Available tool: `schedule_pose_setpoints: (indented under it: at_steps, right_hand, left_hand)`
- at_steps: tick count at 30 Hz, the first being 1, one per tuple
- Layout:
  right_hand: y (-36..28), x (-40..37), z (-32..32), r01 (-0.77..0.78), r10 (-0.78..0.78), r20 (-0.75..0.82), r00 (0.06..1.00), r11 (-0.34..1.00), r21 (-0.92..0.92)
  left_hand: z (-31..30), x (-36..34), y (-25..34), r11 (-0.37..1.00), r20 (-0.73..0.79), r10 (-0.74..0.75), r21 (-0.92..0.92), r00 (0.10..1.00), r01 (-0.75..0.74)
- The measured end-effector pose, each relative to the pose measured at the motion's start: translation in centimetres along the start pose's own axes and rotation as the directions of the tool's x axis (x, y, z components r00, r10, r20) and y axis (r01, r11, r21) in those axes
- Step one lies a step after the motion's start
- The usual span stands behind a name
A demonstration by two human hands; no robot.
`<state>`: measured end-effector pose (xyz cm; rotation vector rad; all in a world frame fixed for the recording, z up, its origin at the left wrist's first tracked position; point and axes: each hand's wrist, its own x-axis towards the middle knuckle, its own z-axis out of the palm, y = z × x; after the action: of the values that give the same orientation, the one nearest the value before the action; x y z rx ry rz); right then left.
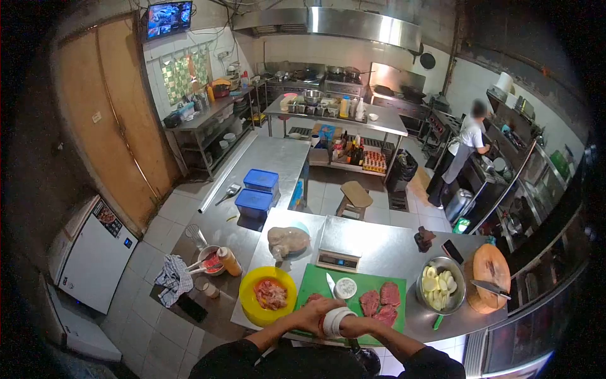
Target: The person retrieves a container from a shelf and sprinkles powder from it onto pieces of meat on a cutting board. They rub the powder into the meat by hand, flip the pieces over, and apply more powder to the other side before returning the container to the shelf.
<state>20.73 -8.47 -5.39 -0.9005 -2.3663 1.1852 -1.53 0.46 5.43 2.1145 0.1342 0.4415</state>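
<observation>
Both my hands meet over the near edge of a green cutting board (379, 278). My left hand (312, 314) has its fingers bent over the board, beside a white wrapped band at my other wrist; what it holds cannot be made out. My right hand (346, 323) is mostly hidden behind that white band. Red meat pieces (386, 303) lie on the board's right part. A small bowl of white grains (345, 288) and a knife (331, 284) are just beyond my hands. Left of the board stands a yellow bowl (247, 304) with meat strips.
A scale (338, 260) and a filled plastic bag (288, 242) lie beyond the board. Rightward are a metal bowl (462, 297) of pale slices, a phone (452, 251) and a round wooden board (491, 265) with a knife. A person (464, 148) stands at the back right.
</observation>
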Motion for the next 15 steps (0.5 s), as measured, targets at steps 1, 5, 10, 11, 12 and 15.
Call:
schedule_pose_setpoints:
  at_steps: [1,5,10,11,12,15]
  right_hand:
    - [-0.9,0.0,-0.7,-0.004,0.004,-0.003,1.0,1.0,-0.004]
    - [-3.8,4.2,-2.7,-0.382,0.438,0.329,0.836,0.897,-0.222]
    - [-3.5,4.2,-2.2,-0.37,0.422,0.174,0.89,0.89,-0.266]
    - [-3.3,3.8,-2.1,-0.333,0.36,0.095,0.928,0.916,-0.226]
    - [-3.0,3.5,-1.8,-0.297,0.307,0.02,0.951,0.934,-0.199]
    - [-1.2,3.2,-0.3,-0.218,0.188,-0.166,0.968,0.957,-0.191]
  left_hand:
    - [0.7,0.1,-1.4,0.998,0.032,0.005,0.067,0.999,-0.007]
    - [0.4,0.5,-1.8,0.972,0.068,-0.018,0.235,0.998,0.001]
    - [0.5,0.4,-2.9,0.928,0.035,-0.007,0.371,0.999,-0.007]
    - [0.2,0.5,-2.7,0.92,0.031,-0.009,0.393,0.999,-0.003]
    - [-0.1,0.5,-2.4,0.918,0.031,-0.009,0.397,0.999,-0.004]
    - [-0.7,0.8,-1.5,0.894,0.083,-0.052,0.448,0.995,0.009]
